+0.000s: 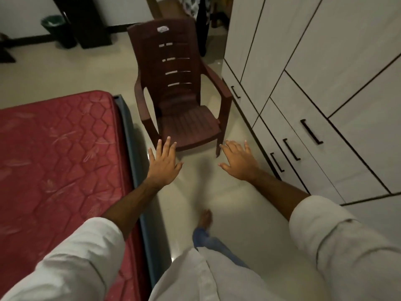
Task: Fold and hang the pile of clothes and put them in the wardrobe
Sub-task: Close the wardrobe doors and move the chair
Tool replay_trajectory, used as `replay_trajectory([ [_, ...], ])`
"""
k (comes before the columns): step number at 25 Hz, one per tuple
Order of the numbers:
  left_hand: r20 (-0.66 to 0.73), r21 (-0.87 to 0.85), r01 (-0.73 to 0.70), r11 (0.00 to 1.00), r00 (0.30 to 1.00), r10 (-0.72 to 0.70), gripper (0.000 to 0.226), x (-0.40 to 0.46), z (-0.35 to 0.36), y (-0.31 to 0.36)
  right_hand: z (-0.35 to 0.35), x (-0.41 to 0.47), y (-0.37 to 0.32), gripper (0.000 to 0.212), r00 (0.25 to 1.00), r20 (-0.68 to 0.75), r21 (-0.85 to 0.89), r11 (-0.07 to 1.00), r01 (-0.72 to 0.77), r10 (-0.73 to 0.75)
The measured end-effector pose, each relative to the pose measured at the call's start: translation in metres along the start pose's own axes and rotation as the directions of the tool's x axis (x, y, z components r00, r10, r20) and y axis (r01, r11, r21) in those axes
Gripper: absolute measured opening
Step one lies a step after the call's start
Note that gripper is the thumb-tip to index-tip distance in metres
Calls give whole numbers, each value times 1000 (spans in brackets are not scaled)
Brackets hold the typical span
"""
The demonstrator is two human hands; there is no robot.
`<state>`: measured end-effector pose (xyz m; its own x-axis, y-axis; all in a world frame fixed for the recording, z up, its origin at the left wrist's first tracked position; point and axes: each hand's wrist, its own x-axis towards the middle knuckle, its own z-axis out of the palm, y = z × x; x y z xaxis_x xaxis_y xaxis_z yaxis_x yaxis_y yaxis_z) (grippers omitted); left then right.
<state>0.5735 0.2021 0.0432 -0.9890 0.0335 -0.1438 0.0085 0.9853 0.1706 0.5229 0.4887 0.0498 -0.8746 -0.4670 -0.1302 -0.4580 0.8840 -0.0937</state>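
Wardrobe [325,68] beside right hand [238,161]

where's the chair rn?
Head view, upper centre: the chair stands on the floor between the mattress on the left and the wardrobe on the right, just beyond both open hands.

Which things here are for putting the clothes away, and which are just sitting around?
For the job:
wardrobe, doors shut
left hand, open, holding nothing
right hand, open, holding nothing
No pile of clothes shows.

Just sitting around:
brown plastic chair
red mattress
dark bin
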Motion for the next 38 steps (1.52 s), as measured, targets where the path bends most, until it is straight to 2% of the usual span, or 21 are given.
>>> replay_trajectory([
  [3,33,-20,50,999,998,-49,73,43,3,-21,15,57,19,71,999,43,57,998,-7,4],
  [8,113,-113,173,978,981,-160,72,131,14,-52,33,156,69,72,981,162,189,973,-135,105],
  [18,235,-275,423,863,900,-367,76,281,41,-134,41,334,135,73,956,203,328,905,-271,213],
  [25,250,-369,605,705,796,-552,99,401,55,-200,64,453,174,93,880,204,261,843,-471,429],
  [29,305,-415,660,627,750,-587,107,440,73,-231,90,498,189,100,841,302,133,853,-504,449],
  [31,312,-480,665,573,739,-597,109,450,80,-245,103,517,197,100,837,265,132,842,-523,478],
  [33,329,-563,681,467,704,-630,102,463,83,-259,110,540,212,97,798,238,200,776,-598,553],
  [36,372,-566,765,308,570,-733,73,479,82,-267,109,572,238,81,678,354,308,604,-735,644],
  [38,367,-553,785,279,530,-764,68,482,85,-269,109,581,244,80,629,404,281,565,-776,664],
])
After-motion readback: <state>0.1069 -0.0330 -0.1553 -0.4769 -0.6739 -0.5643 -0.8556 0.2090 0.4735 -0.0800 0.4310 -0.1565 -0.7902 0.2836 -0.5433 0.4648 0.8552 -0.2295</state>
